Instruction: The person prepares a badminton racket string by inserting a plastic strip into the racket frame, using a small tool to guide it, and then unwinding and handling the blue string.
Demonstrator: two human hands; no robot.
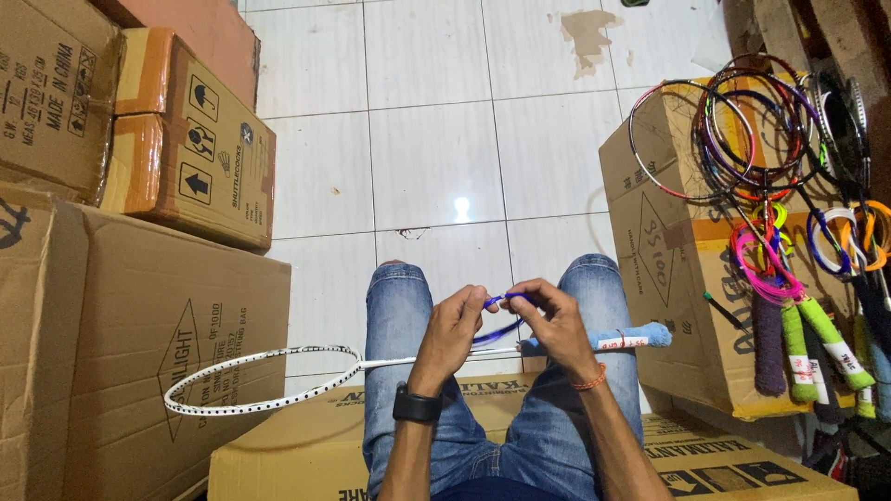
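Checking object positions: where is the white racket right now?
In the head view, the white racket lies across the person's lap, head toward the left boxes, beneath both hands.

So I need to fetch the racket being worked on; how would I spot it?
Find the blue jeans of the seated person. The racket lies across the thighs under both hands. Unlike the racket bundle leaning on the box to the right, its white, black-dotted frame is unstrung.

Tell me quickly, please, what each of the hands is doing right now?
Left hand: closed, pinching one end of the blue strip.
Right hand: closed, pinching the same strip, above the white racket lying across the lap.
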